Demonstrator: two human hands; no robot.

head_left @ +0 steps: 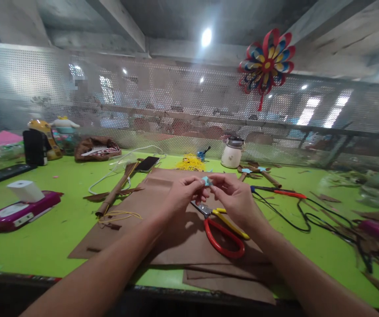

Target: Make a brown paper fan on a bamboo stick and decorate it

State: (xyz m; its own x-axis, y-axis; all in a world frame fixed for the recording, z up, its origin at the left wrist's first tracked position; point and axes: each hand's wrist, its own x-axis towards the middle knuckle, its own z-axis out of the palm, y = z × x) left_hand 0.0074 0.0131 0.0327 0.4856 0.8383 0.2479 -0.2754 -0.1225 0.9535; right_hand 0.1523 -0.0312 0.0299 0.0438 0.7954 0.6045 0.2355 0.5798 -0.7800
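Observation:
A small light-blue piece (206,181), perhaps paper, is pinched between the fingertips of both hands. My left hand (189,189) holds it from the left, fingers curled. From the other side my right hand (237,193) grips it with thumb and forefinger. Beneath the hands, scissors (232,254) with one red and one yellow handle lie on stacked brown paper (126,237); the right hand partly covers them. Left of my hands rests a rolled brown paper tube (115,193) with yellow string (119,215) by it. More brown pieces with light-blue stars (246,171) lie beyond my right hand.
A red-and-black corded tool (290,193) lies to the right. Behind are a phone (147,164), yellow shreds (191,163) and a white jar (231,154). At left sits a purple device (24,215) under a white charger (26,191). The green table (60,246) ends near me.

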